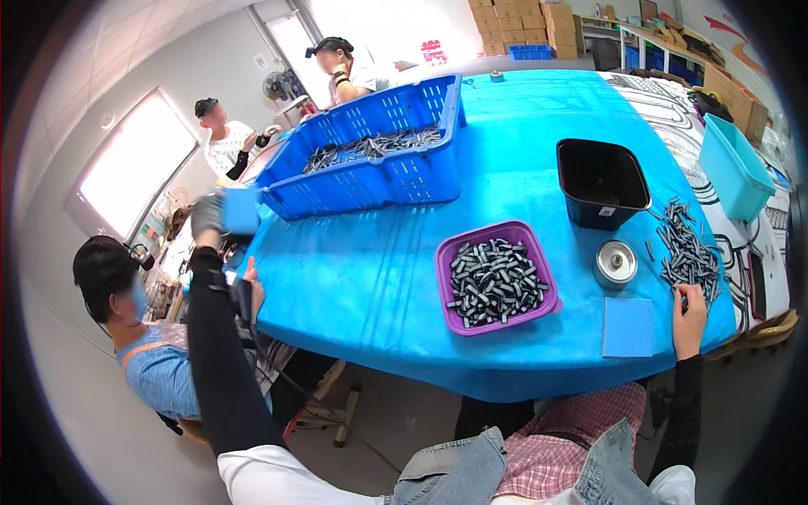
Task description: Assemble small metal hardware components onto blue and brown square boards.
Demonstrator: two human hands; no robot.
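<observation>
Head view: grey pieces point(690, 244) lay right of the purple tub point(539, 261), the right hand point(690, 311) narrowed at their edge; left of it, the blurred left hand point(206, 215); neither's hold could be told.

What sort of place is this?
Probably a small workshop: a blue crate and a purple tub hold many small dark pieces, and cardboard boxes are stacked in the background.

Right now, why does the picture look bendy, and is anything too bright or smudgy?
In the head view, the fisheye lens bends the blue tablecloth along its edges; also in the head view, the window glares white, and the gloved left hand looks smudgy, the right hand sharper.
</observation>
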